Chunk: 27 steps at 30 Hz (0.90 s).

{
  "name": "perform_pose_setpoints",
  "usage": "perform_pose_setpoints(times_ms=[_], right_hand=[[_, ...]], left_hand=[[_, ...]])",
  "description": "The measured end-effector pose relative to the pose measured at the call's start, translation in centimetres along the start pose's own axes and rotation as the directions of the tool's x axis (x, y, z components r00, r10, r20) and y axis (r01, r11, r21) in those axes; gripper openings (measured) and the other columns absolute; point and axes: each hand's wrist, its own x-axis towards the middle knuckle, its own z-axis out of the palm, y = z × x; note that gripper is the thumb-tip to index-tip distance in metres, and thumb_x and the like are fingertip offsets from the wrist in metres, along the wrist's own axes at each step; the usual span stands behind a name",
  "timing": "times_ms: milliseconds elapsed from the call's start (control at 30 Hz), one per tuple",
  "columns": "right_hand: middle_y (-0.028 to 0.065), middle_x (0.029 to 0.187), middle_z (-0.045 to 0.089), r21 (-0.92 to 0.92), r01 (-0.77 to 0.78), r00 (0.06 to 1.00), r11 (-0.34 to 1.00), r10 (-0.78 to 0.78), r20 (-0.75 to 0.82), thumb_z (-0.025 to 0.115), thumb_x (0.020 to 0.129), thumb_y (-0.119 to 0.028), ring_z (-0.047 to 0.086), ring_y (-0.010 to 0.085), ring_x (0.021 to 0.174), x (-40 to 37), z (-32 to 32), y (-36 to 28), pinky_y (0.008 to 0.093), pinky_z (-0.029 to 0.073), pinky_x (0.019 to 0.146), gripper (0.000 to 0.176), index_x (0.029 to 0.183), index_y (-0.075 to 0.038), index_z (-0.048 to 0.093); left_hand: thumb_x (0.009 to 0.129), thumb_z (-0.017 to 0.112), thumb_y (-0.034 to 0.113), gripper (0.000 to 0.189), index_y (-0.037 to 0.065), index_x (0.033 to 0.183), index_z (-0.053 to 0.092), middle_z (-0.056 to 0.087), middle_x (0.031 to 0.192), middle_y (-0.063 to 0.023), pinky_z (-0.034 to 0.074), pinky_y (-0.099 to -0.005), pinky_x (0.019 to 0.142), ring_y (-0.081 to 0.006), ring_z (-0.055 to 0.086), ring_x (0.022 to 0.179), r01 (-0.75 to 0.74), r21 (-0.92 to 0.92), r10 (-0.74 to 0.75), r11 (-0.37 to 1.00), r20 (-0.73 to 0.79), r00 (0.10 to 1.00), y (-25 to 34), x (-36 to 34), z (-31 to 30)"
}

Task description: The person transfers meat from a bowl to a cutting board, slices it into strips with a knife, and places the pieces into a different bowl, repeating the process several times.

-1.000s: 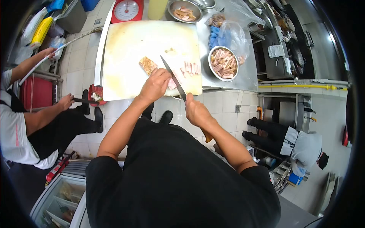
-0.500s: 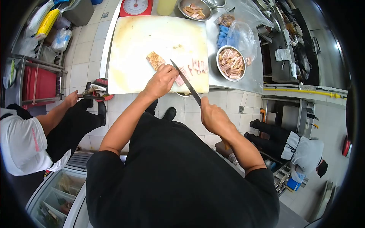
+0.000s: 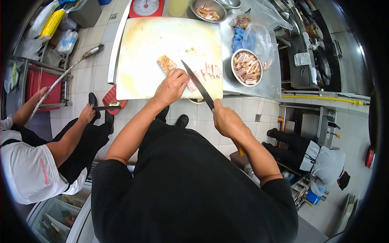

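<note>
I seem mid-slice: my right hand (image 3: 229, 120) clamps the knife (image 3: 200, 90), my left hand (image 3: 172, 86) pinches the meat (image 3: 165, 63); another cut calls for tucked fingertips.

One cutting board (image 3: 146, 52), one knife (image 3: 201, 90), one slab of meat (image 3: 165, 64), one dial scale (image 3: 146, 7), three metal bowls (image 3: 232, 73) on the table (image 3: 267, 87) — two holding cut pieces (image 3: 246, 69), too overlapped to count. One broom (image 3: 67, 72), one dustpan (image 3: 109, 97) and two other people (image 3: 327, 160) — one each side.
</note>
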Motion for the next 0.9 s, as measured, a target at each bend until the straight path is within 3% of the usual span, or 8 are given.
perform_pose_setpoints(times_ms=[100, 267, 367, 500, 567, 733, 833, 900], right_hand=[[0.0363, 0.079, 0.064, -0.060, -0.027, 0.997, 0.998, 0.032, 0.077, 0.043, 0.089, 0.000, 0.065, 0.0523, 0.079, -0.3, 1.1, -0.1, 0.0579, 0.051, 0.075, 0.016, 0.104, 0.007, 0.042], [0.0355, 0.078, 0.064, -0.026, 0.019, 0.998, 0.999, -0.021, -0.066, 0.044, 0.089, 0.000, 0.066, 0.0507, 0.076, 2.6, 5.4, 1.2, 0.0570, 0.052, 0.073, 0.018, 0.106, 0.007, 0.042], [0.0354, 0.077, 0.063, 0.043, 0.045, 0.995, 0.998, -0.041, -0.096, 0.043, 0.090, 0.000, 0.065, 0.0523, 0.076, 3.0, 3.5, 1.1, 0.0583, 0.051, 0.072, 0.015, 0.103, 0.006, 0.041], [0.0360, 0.078, 0.063, 0.044, -0.002, 0.998, 0.999, 0.005, -0.063, 0.043, 0.090, -0.001, 0.064, 0.0539, 0.076, 0.6, 0.9, -0.2, 0.0598, 0.049, 0.074, 0.014, 0.103, 0.006, 0.041], [0.0365, 0.079, 0.064, -0.012, -0.027, 0.999, 1.000, 0.027, 0.044, 0.043, 0.090, 0.000, 0.064, 0.0535, 0.078, -0.4, 0.1, -0.8, 0.0589, 0.050, 0.074, 0.015, 0.103, 0.006, 0.041], [0.0362, 0.082, 0.065, -0.024, -0.054, 0.996, 0.998, 0.056, 0.065, 0.046, 0.087, 0.002, 0.066, 0.0518, 0.078, 0.0, 2.3, -0.7, 0.0578, 0.052, 0.074, 0.018, 0.103, 0.007, 0.042], [0.0372, 0.076, 0.062, 0.022, 0.002, 1.000, 1.000, -0.001, -0.018, 0.039, 0.095, -0.005, 0.063, 0.0535, 0.075, 1.2, 4.9, -0.1, 0.0601, 0.048, 0.073, 0.013, 0.102, 0.006, 0.041], [0.0375, 0.081, 0.064, 0.018, 0.057, 0.991, 0.998, -0.055, -0.119, 0.046, 0.087, 0.002, 0.066, 0.0523, 0.076, 2.4, 6.1, 0.0, 0.0571, 0.053, 0.073, 0.017, 0.102, 0.007, 0.041]], left_hand=[[0.086, 0.066, 0.001, 0.012, 0.000, 0.098, 0.065, 0.062, 0.098, -0.0148, 0.047, -0.0436, 0.093, -0.0344, 0.059, 0.098, -0.002, 0.014, 0.002, 1.000, 0.008, 1.000, -0.2, 0.2, 0.1], [0.085, 0.066, 0.000, 0.011, -0.001, 0.096, 0.064, 0.062, 0.098, -0.0152, 0.046, -0.0426, 0.094, -0.0344, 0.059, 0.098, -0.062, 0.052, 0.060, 0.997, 0.029, 0.998, -0.4, 0.4, 0.2], [0.085, 0.066, 0.001, 0.011, 0.000, 0.096, 0.064, 0.062, 0.099, -0.0147, 0.046, -0.0425, 0.093, -0.0343, 0.058, 0.098, -0.032, -0.009, 0.032, 0.999, 0.014, 0.999, -0.5, 0.1, 0.2], [0.085, 0.066, 0.001, 0.012, 0.001, 0.097, 0.064, 0.061, 0.099, -0.0143, 0.047, -0.0418, 0.091, -0.0345, 0.058, 0.098, 0.016, -0.013, -0.016, 1.000, -0.023, 1.000, 0.2, -0.2, -0.3], [0.085, 0.066, 0.001, 0.012, 0.001, 0.096, 0.064, 0.061, 0.100, -0.0141, 0.047, -0.0417, 0.090, -0.0348, 0.058, 0.099, -0.042, 0.023, 0.042, 0.999, -0.029, 0.999, 0.1, 0.0, -0.2], [0.084, 0.066, 0.000, 0.011, 0.000, 0.095, 0.064, 0.061, 0.099, -0.0147, 0.047, -0.0421, 0.090, -0.0355, 0.058, 0.098, -0.040, 0.013, 0.040, 0.999, 0.000, 0.999, -0.2, 0.1, 0.0], [0.084, 0.065, 0.000, 0.011, -0.001, 0.094, 0.064, 0.061, 0.099, -0.0153, 0.047, -0.0423, 0.090, -0.0358, 0.058, 0.097, -0.036, 0.009, 0.036, 0.999, 0.013, 0.999, -0.4, 0.2, 0.0], [0.084, 0.065, 0.000, 0.011, -0.001, 0.094, 0.064, 0.061, 0.098, -0.0156, 0.047, -0.0424, 0.090, -0.0358, 0.058, 0.097, -0.038, 0.011, 0.038, 0.999, 0.015, 0.999, -0.5, 0.1, 0.0]])
